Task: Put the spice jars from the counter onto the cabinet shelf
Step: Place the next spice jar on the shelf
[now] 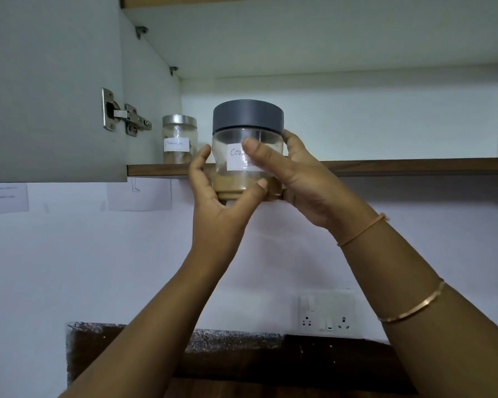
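Spice jar (233,139), grey-lidded and white-labelled with brown powder at its bottom, is held upright in the air before the front edge of the cabinet shelf (400,166). Both hands are clamped on it: the left hand (213,202) cups its lower left side, and the right hand (296,179) wraps its right side, thumb across the label. A silver-lidded second jar (179,142) stands on the shelf at far left.

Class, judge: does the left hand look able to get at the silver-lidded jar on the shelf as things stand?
Probably yes for reach: the silver-lidded jar sits just beyond the left hand, nothing between them. But that hand grips the grey-lidded jar, so it must let go first.
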The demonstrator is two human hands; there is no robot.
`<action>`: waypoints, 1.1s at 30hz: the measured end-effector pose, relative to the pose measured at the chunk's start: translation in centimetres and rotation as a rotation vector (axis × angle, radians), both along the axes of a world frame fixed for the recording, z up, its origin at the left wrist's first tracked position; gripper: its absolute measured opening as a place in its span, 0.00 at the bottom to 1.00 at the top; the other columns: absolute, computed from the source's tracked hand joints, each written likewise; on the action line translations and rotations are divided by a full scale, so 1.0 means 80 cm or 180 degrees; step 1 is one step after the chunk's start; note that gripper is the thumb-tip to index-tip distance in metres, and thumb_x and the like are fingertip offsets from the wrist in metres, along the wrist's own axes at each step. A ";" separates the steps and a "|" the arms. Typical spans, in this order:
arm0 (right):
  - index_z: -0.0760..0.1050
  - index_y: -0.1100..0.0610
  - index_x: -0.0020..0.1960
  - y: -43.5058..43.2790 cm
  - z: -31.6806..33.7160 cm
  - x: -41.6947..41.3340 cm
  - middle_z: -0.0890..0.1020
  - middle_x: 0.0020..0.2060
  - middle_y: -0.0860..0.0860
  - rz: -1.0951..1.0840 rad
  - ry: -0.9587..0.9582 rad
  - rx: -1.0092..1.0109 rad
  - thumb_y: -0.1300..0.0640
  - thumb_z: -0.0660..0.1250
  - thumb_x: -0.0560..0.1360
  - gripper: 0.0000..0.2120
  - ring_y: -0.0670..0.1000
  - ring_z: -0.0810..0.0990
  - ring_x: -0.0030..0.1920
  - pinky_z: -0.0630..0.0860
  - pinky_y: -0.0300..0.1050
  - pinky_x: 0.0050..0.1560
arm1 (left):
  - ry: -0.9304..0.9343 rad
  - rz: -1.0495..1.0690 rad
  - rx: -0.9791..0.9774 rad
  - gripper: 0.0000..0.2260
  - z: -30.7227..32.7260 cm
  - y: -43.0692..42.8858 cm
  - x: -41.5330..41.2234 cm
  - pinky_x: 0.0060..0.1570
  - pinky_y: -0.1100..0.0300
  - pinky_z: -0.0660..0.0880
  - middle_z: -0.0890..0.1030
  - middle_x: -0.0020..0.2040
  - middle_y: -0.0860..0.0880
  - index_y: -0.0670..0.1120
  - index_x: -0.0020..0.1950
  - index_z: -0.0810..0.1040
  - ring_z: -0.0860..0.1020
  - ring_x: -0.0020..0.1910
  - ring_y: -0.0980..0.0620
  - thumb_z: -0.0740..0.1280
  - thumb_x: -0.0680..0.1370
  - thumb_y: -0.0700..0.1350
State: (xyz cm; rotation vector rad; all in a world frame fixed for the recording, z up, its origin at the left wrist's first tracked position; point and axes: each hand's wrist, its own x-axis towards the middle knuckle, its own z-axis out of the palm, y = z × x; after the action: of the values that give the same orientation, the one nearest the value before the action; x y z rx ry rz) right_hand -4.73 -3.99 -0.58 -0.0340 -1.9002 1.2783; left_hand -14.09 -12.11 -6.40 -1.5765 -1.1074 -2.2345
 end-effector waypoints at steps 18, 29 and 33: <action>0.62 0.53 0.61 0.060 0.083 -0.087 0.77 0.52 0.49 -0.1053 0.0092 0.0185 0.52 0.76 0.66 0.31 0.48 0.80 0.48 0.76 0.42 0.41 | 0.2103 0.3226 -0.0737 0.10 0.059 0.049 -0.129 0.48 0.53 0.69 0.80 0.45 0.45 0.43 0.51 0.80 0.74 0.44 0.44 0.60 0.80 0.44; 0.66 0.57 0.70 0.081 0.125 -0.154 0.72 0.67 0.55 -0.1368 -0.1466 0.0200 0.55 0.72 0.72 0.29 0.57 0.72 0.64 0.71 0.51 0.58 | 0.1905 0.3657 0.0160 0.10 0.040 0.085 -0.144 0.50 0.52 0.66 0.75 0.39 0.43 0.40 0.42 0.76 0.72 0.39 0.43 0.58 0.78 0.42; 0.67 0.59 0.68 0.087 0.126 -0.189 0.74 0.65 0.57 -0.1593 -0.1461 0.0451 0.56 0.69 0.75 0.24 0.58 0.73 0.65 0.70 0.50 0.64 | 0.1917 0.3773 0.0239 0.09 0.039 0.091 -0.147 0.52 0.53 0.64 0.75 0.38 0.43 0.40 0.42 0.75 0.72 0.38 0.43 0.58 0.77 0.42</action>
State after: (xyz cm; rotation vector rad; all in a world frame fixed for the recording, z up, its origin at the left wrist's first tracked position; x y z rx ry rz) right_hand -19.87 2.93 9.48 -0.7368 -2.1703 0.8350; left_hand -25.83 -4.87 -3.29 -0.9690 -1.2302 -0.9338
